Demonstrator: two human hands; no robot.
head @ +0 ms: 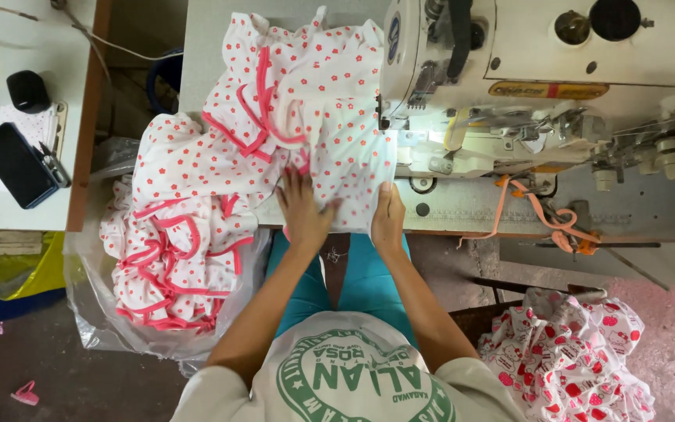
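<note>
Both hands pressed flat on fabric, nothing gripped. Left hand lies palm down with fingers spread on the white garment; right hand rests beside it with fingers together, at the cloth's near right edge. Neither is clenched, both just hold the cloth down on the machine bed.

Garment: white fabric printed with small red-pink flowers, edged in bright pink binding that loops through the folds. It sits bunched on the table, running from the far edge toward the needle area of the sewing machine, its right part lit by the machine lamp. More pieces of the same print trail off the left table edge into a heap that rests in a clear plastic bag on the floor.

Surface: pale grey sewing table, cream industrial machine on it, a peach-coloured tape dangling off the front edge. Left, well apart, a second white table carries a dark phone, a small black case and a clip. Lower right, another pile of white cloth with red strawberry print. Floor is bare concrete with a pink scrap lying on it, yellow plastic under the left table. Person wears teal trousers and a cream shirt with green print.
</note>
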